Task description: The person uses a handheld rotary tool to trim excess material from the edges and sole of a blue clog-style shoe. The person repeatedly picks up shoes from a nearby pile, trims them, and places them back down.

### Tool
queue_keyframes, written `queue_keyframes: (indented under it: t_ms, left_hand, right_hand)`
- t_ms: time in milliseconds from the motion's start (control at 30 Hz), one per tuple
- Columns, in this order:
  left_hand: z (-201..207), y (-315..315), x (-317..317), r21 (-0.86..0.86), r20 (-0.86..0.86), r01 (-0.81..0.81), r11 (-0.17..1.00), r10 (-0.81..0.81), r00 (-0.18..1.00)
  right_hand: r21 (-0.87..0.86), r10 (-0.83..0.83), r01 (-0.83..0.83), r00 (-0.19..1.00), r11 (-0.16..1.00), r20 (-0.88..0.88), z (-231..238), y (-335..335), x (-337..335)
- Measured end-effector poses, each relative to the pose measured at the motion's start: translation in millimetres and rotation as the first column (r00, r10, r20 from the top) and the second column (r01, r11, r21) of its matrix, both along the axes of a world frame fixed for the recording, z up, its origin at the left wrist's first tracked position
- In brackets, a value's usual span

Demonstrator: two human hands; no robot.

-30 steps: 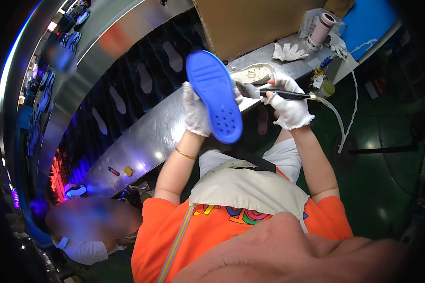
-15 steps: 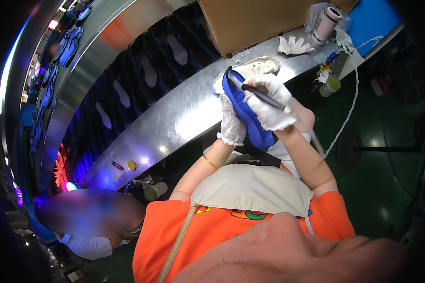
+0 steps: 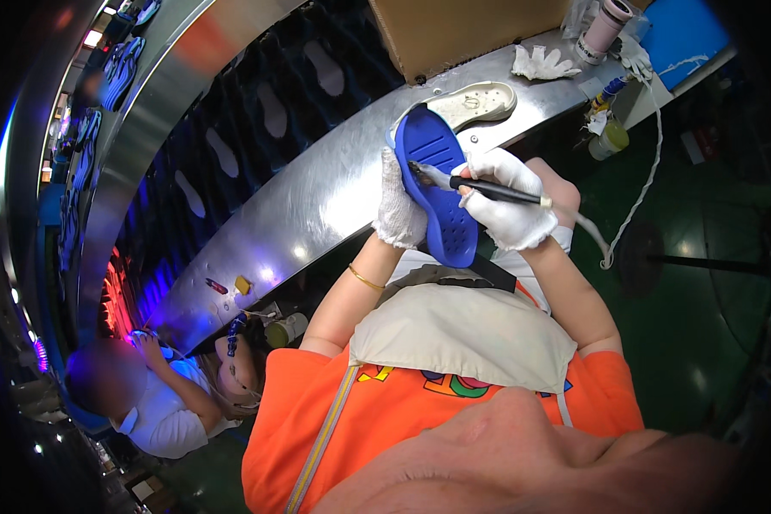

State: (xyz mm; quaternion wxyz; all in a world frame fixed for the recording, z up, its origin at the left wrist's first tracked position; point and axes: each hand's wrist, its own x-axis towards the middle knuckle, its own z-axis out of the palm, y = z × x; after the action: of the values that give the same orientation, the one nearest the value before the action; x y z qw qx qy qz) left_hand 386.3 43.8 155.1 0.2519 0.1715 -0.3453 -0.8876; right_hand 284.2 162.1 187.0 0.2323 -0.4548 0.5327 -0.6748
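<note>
My left hand (image 3: 400, 206), in a white knit glove, grips the left edge of a blue shoe sole (image 3: 448, 224). The sole's inner side faces up, with grooves toward the toe and small holes at the heel. A black-handled brush (image 3: 499, 192) is in my gloved right hand (image 3: 512, 206), closed around the handle. Its bristle end rests at the sole's left inner edge, near my left hand. A pale hose runs from the handle's back end. Behind the sole, a cream shoe (image 3: 480, 101) lies on the metal bench, partly hidden by it.
Along the metal bench (image 3: 317, 193) runs a dark conveyor carrying pale insoles (image 3: 274, 110). A cardboard box (image 3: 463, 34), white glove (image 3: 544, 64) and pink bottle (image 3: 604, 30) stand or lie at the back. To the left sits a co-worker (image 3: 171, 394). A hose (image 3: 651, 184) hangs at right.
The sole has turned its inner face more toward me. The brush has moved from the toe rim down to the left inner edge. The co-worker has shifted, raising an arm.
</note>
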Motion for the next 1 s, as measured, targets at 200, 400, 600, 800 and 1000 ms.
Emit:
queue_keyframes:
  t_ms: [200, 400, 600, 800, 1000]
  left_hand:
    - [6, -4, 11, 0.081, -0.113, 0.216, 0.973, -0.207, 0.972]
    - [-20, 23, 27, 0.043, 0.041, 0.341, 0.939, -0.343, 0.939]
    - [-9, 9, 7, 0.056, -0.038, 0.274, 0.960, -0.272, 0.962]
    - [5, -8, -16, 0.078, -0.266, 0.185, 0.980, -0.159, 0.951]
    - [20, -29, -18, 0.046, -0.593, 0.141, 0.989, -0.087, 0.801]
  right_hand:
    - [-0.033, 0.066, -0.069, 0.994, 0.997, -0.090, -15, 17, 13]
    - [0.079, 0.017, -0.043, 0.952, 0.996, 0.304, -40, 39, -3]
    - [-0.032, 0.072, -0.067, 0.980, 0.997, 0.187, -29, 23, -7]
    - [-0.147, -0.032, -0.003, 0.970, 0.989, -0.240, -4, 3, -3]
    - [-0.212, 0.075, -0.052, 0.992, 0.976, 0.102, 1, -4, -9]
